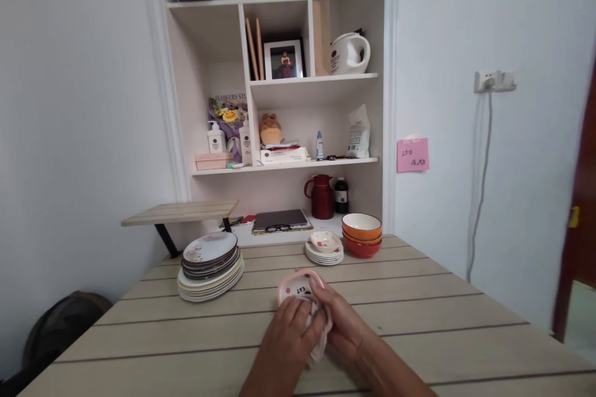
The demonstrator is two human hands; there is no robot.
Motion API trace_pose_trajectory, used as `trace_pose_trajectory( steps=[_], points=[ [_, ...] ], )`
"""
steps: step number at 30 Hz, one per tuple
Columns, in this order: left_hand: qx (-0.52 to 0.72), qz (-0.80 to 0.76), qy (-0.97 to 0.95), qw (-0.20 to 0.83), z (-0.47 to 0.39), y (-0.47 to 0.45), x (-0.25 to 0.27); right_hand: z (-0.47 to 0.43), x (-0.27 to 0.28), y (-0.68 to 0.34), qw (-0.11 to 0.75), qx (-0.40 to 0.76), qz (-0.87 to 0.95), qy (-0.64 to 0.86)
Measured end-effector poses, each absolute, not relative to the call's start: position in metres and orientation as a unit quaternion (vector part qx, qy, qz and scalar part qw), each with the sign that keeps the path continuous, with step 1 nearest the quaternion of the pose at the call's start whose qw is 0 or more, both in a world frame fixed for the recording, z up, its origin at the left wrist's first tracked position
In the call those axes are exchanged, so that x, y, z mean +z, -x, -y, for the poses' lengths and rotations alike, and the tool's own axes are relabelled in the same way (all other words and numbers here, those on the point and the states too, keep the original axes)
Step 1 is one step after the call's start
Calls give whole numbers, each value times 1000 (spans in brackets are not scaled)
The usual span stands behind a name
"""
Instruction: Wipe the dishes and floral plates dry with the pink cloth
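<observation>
A small pink-rimmed bowl (300, 281) with dots and the letters "CAT" inside is held just above the wooden table, tilted toward me. My right hand (342, 319) grips its right side, thumb over the rim and the other fingers mostly hidden beneath. With fingers curled, my left hand (291, 329) presses a pale cloth (319, 347) against the inside of the bowl. Part of the cloth hangs below the bowl's near edge. The near part of the bowl is hidden by my left hand and the cloth.
Stacked plates (212, 270) stand at the left of the table (447, 322). Toward the back are small white dishes (325, 254) and a stack of orange and red bowls (362, 236). Behind are a red jug (322, 197), a laptop (280, 219) and shelves (316, 82). A raised wooden stand (179, 212) is at left.
</observation>
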State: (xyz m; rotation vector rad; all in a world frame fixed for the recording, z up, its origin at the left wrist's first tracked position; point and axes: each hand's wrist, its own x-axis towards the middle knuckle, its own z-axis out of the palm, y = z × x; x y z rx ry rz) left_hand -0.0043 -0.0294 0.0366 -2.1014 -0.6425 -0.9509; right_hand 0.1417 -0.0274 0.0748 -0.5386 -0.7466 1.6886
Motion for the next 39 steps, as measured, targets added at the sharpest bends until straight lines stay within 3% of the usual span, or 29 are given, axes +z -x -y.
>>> trace_pose_trajectory(
  steps=[11,29,39],
  points=[
    [-368,302,802,362,23,3,28,30,77,-132,609,680,331,238],
    [-478,268,836,-30,39,-2,40,30,73,-128,634,619,390,249],
    [-361,271,889,80,42,7,49,26,80,-149,538,616,488,305]
  ],
)
